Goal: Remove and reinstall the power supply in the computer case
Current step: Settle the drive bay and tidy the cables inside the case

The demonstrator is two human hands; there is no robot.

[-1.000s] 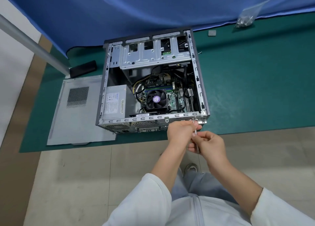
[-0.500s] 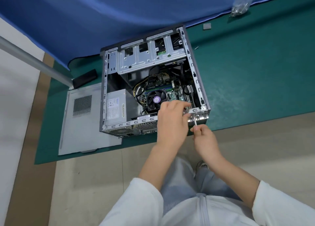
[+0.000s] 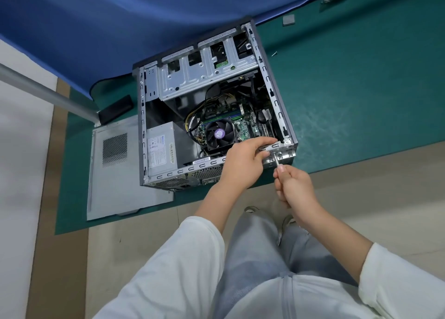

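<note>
Left hand [image 3: 243,162] grips computer case [image 3: 279,106] rear rim. Right hand [image 3: 292,186] clenched round screwdriver [image 3: 277,161], tip at rear panel. Power supply [image 3: 163,147] seated inside.

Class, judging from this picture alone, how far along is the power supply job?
Done: the side panel lies off on the mat. In hand: the right hand holds a screwdriver at the case rear corner, which the left hand steadies. Left: the power supply sits inside with its cables; removed yet or already reinstalled cannot be told.

Open computer case [image 3: 279,97], screwdriver [image 3: 277,161] at rear edge
Left hand [image 3: 243,162] grips case rim; right hand [image 3: 295,186] holds screwdriver at 5 o'clock corner; power supply [image 3: 163,147] at 8 o'clock.
</note>
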